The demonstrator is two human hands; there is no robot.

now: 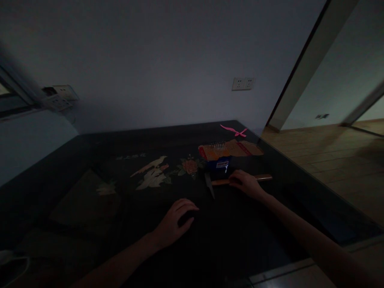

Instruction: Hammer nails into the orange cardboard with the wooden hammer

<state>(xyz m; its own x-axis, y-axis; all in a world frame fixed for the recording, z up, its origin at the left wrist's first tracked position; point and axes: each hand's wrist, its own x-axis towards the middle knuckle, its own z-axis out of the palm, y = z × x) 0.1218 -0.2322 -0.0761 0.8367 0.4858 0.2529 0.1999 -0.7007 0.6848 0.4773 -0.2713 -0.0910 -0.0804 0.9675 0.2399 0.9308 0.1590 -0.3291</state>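
Observation:
My right hand (246,184) is closed around the wooden handle of a hammer (264,177), which lies crosswise on the dark table. The hammer's dark metal head (209,186) points left and tapers to a narrow tip toward me. My left hand (175,222) rests over the table to the left and nearer, its fingers apart and slightly bent, with nothing in them. Just beyond the hammer sits a small blue box (222,164) with a pale label. Behind it lies a flat piece of red and tan cardboard (237,148), with a row of thin dark pieces (217,145), perhaps nails, on it.
A pink ribbon (240,133) lies near the far right corner of the dark table (144,138), whose top shows a bird and flowers. A wall with a socket (243,83) stands behind. Part of a white object (12,258) shows at lower left. The room is dim.

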